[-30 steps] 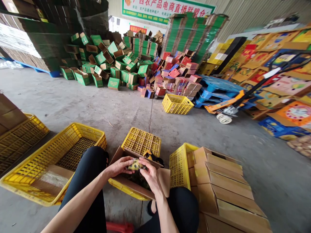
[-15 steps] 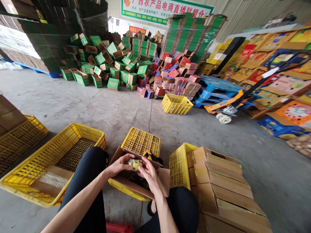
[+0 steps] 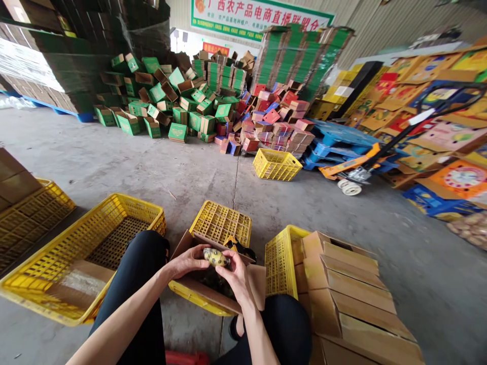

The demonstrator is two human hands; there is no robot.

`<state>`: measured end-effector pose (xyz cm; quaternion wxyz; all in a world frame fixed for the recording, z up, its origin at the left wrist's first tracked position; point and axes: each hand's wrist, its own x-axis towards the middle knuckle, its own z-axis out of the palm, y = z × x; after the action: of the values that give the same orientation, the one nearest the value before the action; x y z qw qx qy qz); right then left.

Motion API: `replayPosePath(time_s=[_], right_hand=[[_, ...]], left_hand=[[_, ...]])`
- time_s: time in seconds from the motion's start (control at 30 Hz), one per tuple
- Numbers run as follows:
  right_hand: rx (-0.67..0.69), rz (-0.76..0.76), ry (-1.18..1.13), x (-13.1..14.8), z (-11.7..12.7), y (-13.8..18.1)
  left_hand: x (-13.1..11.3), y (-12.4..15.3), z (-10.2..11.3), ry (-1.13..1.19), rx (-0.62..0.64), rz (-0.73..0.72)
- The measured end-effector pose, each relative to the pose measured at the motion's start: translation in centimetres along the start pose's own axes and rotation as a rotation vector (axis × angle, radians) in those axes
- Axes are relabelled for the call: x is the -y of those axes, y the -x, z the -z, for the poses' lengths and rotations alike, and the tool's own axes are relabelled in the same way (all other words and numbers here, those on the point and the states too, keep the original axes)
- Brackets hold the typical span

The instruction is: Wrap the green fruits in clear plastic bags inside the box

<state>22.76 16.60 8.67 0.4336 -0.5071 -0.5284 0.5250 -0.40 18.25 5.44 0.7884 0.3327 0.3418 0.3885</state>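
Between my left hand (image 3: 192, 260) and my right hand (image 3: 235, 271) is a small yellow packet with dark spots (image 3: 216, 257), shiny like clear wrap. What is inside it I cannot make out. Both hands grip it by its ends with thumbs and fingers. Below them stands an open cardboard box (image 3: 255, 284), resting on a yellow crate (image 3: 198, 298). Dark contents lie in the box, too shadowed to name. Just beyond the box, a black and orange tool (image 3: 240, 247), perhaps a tape dispenser, lies on an upturned yellow crate (image 3: 220, 220).
Left of my knee is a large yellow crate (image 3: 41, 304) with a piece of cardboard inside. To the right, flattened cardboard boxes (image 3: 361, 294) lean beside another yellow crate (image 3: 280, 263). Farther off are a pallet jack (image 3: 353, 172) and heaped green boxes (image 3: 177, 132).
The packet has tilted and turned in my fingers, its left end now higher. Both hands have shifted slightly with it; the box and crates stay in place.
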Motion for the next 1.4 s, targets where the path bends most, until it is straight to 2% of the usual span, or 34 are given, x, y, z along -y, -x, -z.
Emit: replayPosePath(time_s=[0.13,0.23,0.33,0.43,0.7,0.9,1.13,1.4], right_hand=[[-0.002,0.078,0.095,0.8,-0.7,0.5],[0.07,0.116,0.099,1.3,-1.0,0.8],[0.127,0.087,0.025,1.2,-0.9,0.7],[0.113,0.02,-0.026,0.8,-0.5,0.3],[-0.005,-0.037,-0.023,0.2,-0.3,0.1],[0.152,-0.099,-0.037,0.5,-0.1,0.4],[-0.016,-0.138,-0.101,0.3,0.5,0.1],[-0.048,-0.189,-0.165,0.6,0.3,0.2]], left_hand=[[-0.3,0.2,0.0,0.012,-0.071,0.09],[-0.3,0.1,0.3,0.035,-0.097,0.086],[-0.3,-0.1,0.6,0.084,-0.093,0.091],[-0.3,-0.3,0.6,0.13,-0.106,0.127],[-0.2,0.0,-0.2,0.137,0.055,0.122],[-0.1,0.4,-0.4,0.06,0.036,0.124],[-0.3,0.2,-0.3,0.043,-0.005,0.011],[-0.5,0.1,-0.2,0.014,-0.068,-0.021]])
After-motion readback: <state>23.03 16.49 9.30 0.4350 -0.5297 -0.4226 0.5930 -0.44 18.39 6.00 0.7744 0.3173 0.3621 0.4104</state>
